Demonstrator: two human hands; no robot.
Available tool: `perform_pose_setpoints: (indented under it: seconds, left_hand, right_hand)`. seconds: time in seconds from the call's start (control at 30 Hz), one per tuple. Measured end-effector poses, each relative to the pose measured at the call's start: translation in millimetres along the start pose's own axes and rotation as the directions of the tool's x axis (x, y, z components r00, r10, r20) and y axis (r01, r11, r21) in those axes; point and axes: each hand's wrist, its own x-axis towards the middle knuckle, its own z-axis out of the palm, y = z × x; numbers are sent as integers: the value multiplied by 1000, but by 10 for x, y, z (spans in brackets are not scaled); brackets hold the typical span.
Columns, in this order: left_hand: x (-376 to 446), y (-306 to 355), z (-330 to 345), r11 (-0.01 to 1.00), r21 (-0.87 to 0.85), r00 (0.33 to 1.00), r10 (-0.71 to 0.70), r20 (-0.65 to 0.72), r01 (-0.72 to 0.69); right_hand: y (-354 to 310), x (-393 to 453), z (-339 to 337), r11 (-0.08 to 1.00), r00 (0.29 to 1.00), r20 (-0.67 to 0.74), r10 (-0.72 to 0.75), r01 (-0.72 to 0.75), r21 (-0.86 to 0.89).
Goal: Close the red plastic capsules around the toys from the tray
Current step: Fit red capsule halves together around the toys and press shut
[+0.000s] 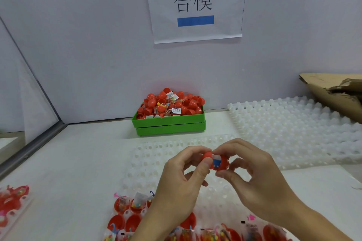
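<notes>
Nearest you, your white desk (78, 162) carries the dimpled white tray (166, 162), its front rows filled with open red capsule halves and bagged toys (137, 204). Behind it sits a green bin (168, 123) heaped with red capsules. Your left hand (176, 182) pinches one half of the red capsule (217, 162) and your right hand (260, 182) grips the other, above the tray. Its long axis lies roughly left to right, with a blue-and-white toy showing in the gap.
</notes>
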Motion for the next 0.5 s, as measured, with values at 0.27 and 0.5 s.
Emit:
perform_pose_setpoints:
  seconds: [0.27, 0.5]
  left_hand:
    - [4, -12, 32, 1000, -4, 1000, 1, -4, -1]
    - [-4, 1, 45, 1000, 22, 1000, 17, 11, -17]
  right_hand:
    - [13, -1, 14, 989, 997, 30, -76, 79, -122]
    - [13, -13, 23, 998, 997, -76, 32, -36, -53]
